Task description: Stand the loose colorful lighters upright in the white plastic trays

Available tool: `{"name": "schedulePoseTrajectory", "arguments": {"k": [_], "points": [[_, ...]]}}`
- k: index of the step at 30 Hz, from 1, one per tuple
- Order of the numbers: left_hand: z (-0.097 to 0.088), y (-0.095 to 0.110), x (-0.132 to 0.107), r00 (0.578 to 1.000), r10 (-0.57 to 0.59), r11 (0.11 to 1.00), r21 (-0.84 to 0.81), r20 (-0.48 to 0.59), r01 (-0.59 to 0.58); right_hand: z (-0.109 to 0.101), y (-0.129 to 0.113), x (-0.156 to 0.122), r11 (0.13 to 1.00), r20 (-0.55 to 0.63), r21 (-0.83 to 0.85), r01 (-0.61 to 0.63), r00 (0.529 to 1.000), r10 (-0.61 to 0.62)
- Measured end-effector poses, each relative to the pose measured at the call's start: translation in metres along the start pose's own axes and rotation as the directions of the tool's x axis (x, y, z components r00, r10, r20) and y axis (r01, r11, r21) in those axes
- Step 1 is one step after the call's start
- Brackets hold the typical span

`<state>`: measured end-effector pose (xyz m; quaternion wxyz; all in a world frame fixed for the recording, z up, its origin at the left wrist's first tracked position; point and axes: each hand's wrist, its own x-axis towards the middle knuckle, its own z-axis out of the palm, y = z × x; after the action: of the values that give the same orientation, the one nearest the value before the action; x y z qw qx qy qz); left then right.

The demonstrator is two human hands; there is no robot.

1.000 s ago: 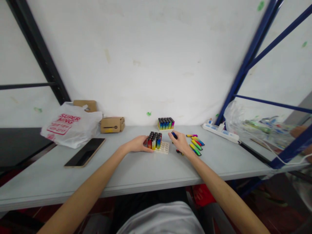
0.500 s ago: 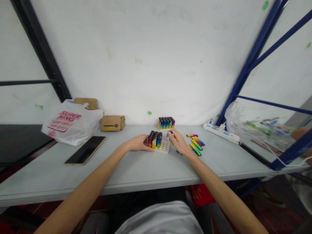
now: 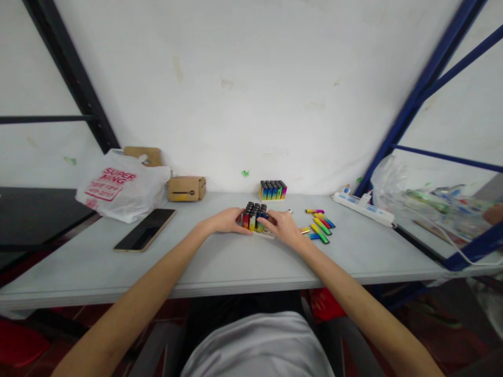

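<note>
My left hand (image 3: 229, 221) curves around the left side of a block of colourful lighters (image 3: 252, 221), thumb in front and fingers behind. These lighters stand upright, dark tops up, in a pale slotted tray (image 3: 264, 234). At the tray's right side my right hand (image 3: 283, 226) has its thumb and fingers closed on a lighter, mostly hidden by the fingers, against the standing ones. The hand also covers much of the tray's right part. Several loose lighters (image 3: 321, 228) in yellow, green, red and blue lie flat to the right of my right hand.
Behind, near the wall, stands a full tray of lighters (image 3: 272, 190). On the left are a phone (image 3: 145, 230), a white plastic bag (image 3: 121, 186) and a small cardboard box (image 3: 186, 188). A power strip (image 3: 363, 208) lies at right beside a blue metal frame (image 3: 408, 104).
My right hand has moved left with its lighter, from beside the tray's right edge to over its slots. My left hand keeps its place around the lighters. The view has shifted slightly.
</note>
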<state>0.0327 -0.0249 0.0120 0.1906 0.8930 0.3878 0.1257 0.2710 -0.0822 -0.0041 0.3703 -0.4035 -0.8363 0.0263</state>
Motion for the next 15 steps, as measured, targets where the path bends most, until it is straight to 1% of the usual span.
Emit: {"name": "schedulePoseTrajectory", "arguments": {"k": [4,6,9,10,11,13,15], "points": [[0.000,0.000,0.000,1.000,0.016,1.000,0.026,-0.014,-0.016,0.003,0.002,-0.001,0.999,0.124,0.025,-0.034,0.992,0.031],[0.000,0.001,0.000,0.999,0.031,0.999,0.035,-0.022,-0.031,0.003,0.000,0.000,0.998,0.157,-0.035,-0.055,0.986,0.060],[-0.001,0.003,0.000,0.999,0.033,0.998,0.058,-0.020,-0.031,0.002,-0.006,0.002,0.966,0.144,-0.243,-0.084,0.982,0.122],[-0.001,0.003,-0.001,1.000,0.026,0.997,0.069,-0.017,-0.024,0.000,-0.007,0.003,0.953,0.147,-0.289,-0.090,0.980,0.137],[-0.001,0.003,-0.001,1.000,0.015,0.997,0.080,-0.017,-0.014,-0.002,-0.008,0.004,0.947,0.158,-0.308,-0.090,0.977,0.144],[-0.001,0.003,0.000,1.000,-0.003,0.996,0.090,-0.024,0.005,-0.008,-0.007,0.005,0.952,0.179,-0.293,-0.090,0.973,0.147],[-0.001,0.003,0.000,1.000,-0.001,0.998,0.069,-0.031,0.003,-0.017,0.000,0.005,0.949,0.148,-0.289,-0.125,0.974,0.173]]}}
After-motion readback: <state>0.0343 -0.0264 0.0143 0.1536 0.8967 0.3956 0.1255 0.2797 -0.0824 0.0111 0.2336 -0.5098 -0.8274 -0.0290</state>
